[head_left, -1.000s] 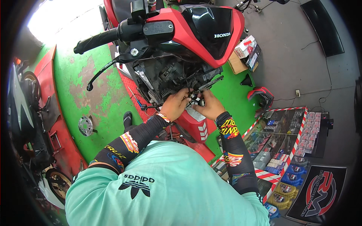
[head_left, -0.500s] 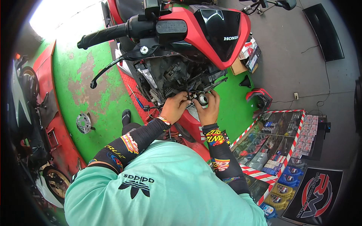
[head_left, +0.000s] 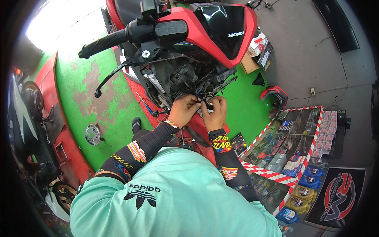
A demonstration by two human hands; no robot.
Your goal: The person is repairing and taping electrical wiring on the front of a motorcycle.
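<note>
A red and black scooter (head_left: 205, 27) stands in front of me with its front panels off, showing dark engine parts and wiring (head_left: 177, 77). My left hand (head_left: 183, 110) is closed on a bundle of black wires just under the exposed parts. My right hand (head_left: 215, 112) sits right beside it, fingers pinched on a small black connector (head_left: 207, 103) at the end of those wires. The two hands touch each other. Both forearms wear black patterned sleeves.
The black handlebar grip (head_left: 104, 41) and brake lever (head_left: 112, 77) stick out to the left. A screwdriver (head_left: 144, 104) and a round metal disc (head_left: 92, 134) lie on the green floor. A glass display case (head_left: 292, 146) with red-white edging stands at right, a cardboard box (head_left: 248, 63) beyond.
My right hand has swung in closer to my left hand, so both now meet at the wires. The view has shifted slightly toward the scooter.
</note>
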